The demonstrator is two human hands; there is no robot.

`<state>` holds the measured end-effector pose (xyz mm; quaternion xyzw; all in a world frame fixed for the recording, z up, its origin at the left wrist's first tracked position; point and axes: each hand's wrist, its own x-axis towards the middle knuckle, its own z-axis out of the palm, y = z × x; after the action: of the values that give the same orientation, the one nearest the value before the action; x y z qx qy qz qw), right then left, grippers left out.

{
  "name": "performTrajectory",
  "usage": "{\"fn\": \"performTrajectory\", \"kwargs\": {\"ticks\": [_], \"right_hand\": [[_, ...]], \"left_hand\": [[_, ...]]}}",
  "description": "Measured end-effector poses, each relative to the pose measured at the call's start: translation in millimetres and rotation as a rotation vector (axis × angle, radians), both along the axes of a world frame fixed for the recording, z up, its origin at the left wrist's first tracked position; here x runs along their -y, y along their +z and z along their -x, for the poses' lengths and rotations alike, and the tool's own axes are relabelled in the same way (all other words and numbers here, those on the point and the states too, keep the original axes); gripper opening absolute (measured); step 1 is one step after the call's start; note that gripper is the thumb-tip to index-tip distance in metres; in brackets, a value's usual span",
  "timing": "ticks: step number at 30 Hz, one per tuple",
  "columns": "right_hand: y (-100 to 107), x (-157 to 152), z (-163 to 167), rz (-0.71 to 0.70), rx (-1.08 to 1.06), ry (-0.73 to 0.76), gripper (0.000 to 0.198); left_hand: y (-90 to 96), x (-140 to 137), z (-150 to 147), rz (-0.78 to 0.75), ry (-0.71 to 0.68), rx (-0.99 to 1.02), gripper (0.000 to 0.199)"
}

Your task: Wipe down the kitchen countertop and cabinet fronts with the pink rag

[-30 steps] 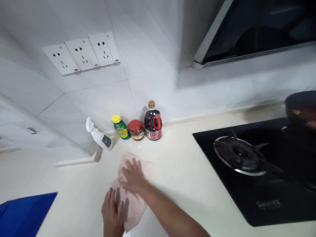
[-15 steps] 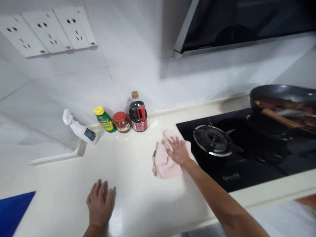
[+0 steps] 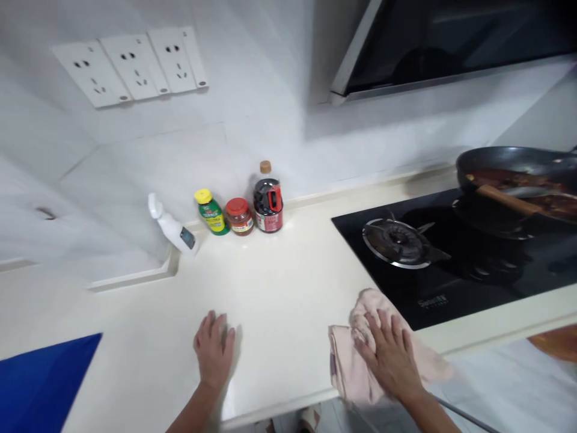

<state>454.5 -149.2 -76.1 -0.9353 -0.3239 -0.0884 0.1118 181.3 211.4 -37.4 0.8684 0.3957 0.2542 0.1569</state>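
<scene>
Sheeting (image 3: 45,382), blue, is laid at lower left on the pale countertop (image 3: 288,300). Socket bank (image 3: 135,67), white, three panels, is fixed to the wall. Trigger spray bottle (image 3: 175,228), white, is stood near the wall corner. Green bottle (image 3: 213,215), yellow-capped, is placed beside it. Left hand (image 3: 214,355) is rested on the bare counter, fingers loosely parted. Red-lidded jar (image 3: 240,218) and dark-liquid bottle (image 3: 269,207) (brown cap, red handle) are set close together by the wall. Pink cloth (image 3: 349,361), bunched, is spread at the counter's front edge, just beside the gas hob (image 3: 487,282), and pressed under the right hand (image 3: 392,355), held flat with fingers spread. Range hood (image 3: 451,39) is mounted above. Wok (image 3: 518,156), dark food inside, is set at far right.
</scene>
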Motion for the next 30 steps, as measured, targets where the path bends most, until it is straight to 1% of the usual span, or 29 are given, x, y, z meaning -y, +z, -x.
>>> {"fn": "performTrajectory", "kwargs": {"ticks": [2, 4, 6, 7, 8, 10, 11, 12, 13, 15, 16, 17, 18, 19, 21, 23, 24, 26, 28, 30], "right_hand": [[8, -46, -16, 0.046, -0.067, -0.008, 0.073], [25, -106, -28, 0.101, -0.156, -0.018, 0.072], [45, -175, -24, 0.143, -0.247, -0.015, 0.073], [55, -210, -14, 0.154, -0.285, 0.01, 0.074], [64, -242, 4, 0.161, -0.321, 0.068, 0.075], [77, -294, 58, 0.156, -0.376, 0.244, 0.074], [81, -311, 92, 0.144, -0.401, 0.357, 0.074], [83, -323, 129, 0.129, -0.425, 0.477, 0.075], [83, -328, 167, 0.111, -0.441, 0.593, 0.075], [78, -321, 234, 0.087, -0.435, 0.843, 0.08], [75, -311, 259, 0.074, -0.407, 0.971, 0.082], [71, -298, 277, 0.047, -0.386, 1.049, 0.08], [68, -282, 288, 0.018, -0.376, 1.089, 0.077], [65, -264, 291, -0.01, -0.37, 1.107, 0.071], [61, -228, 279, -0.039, -0.374, 1.087, 0.056], [58, -192, 251, -0.027, -0.383, 1.038, 0.051], [57, -176, 235, -0.014, -0.391, 1.001, 0.054], [53, -145, 204, 0.004, -0.411, 0.901, 0.068], [49, -117, 174, 0.01, -0.423, 0.812, 0.081], [44, -89, 146, 0.015, -0.416, 0.725, 0.086]], "left_hand": [[-3.8, 0, 4, 0.001, -0.033, 0.064, 0.037], [-3.4, 4, 12, 0.009, -0.063, 0.111, 0.038], [3.7, 12, 27, 0.043, -0.099, 0.147, 0.038], [9.9, 18, 37, 0.064, -0.105, 0.157, 0.038], [17.6, 23, 50, 0.087, -0.101, 0.159, 0.039], [34.9, 32, 78, 0.115, -0.078, 0.146, 0.041], [43.0, 35, 93, 0.12, -0.072, 0.131, 0.043], [49.7, 36, 108, 0.116, -0.072, 0.111, 0.046], [54.4, 36, 122, 0.1, -0.078, 0.092, 0.048], [56.2, 33, 145, 0.029, -0.105, 0.076, 0.054], [53.2, 32, 155, -0.012, -0.125, 0.076, 0.057], [47.9, 31, 162, -0.044, -0.152, 0.073, 0.06], [40.8, 31, 167, -0.069, -0.187, 0.066, 0.063], [32.3, 32, 171, -0.083, -0.241, 0.044, 0.066], [13.6, 38, 171, -0.104, -0.373, -0.021, 0.074], [-3.4, 48, 162, -0.161, -0.5, -0.084, 0.081], [-9.9, 54, 153, -0.201, -0.538, -0.114, 0.083], [-16.9, 67, 128, -0.274, -0.578, -0.188, 0.088], [-16.2, 84, 95, -0.32, -0.585, -0.238, 0.092], [-11.3, 103, 58, -0.334, -0.6, -0.242, 0.097]]}}
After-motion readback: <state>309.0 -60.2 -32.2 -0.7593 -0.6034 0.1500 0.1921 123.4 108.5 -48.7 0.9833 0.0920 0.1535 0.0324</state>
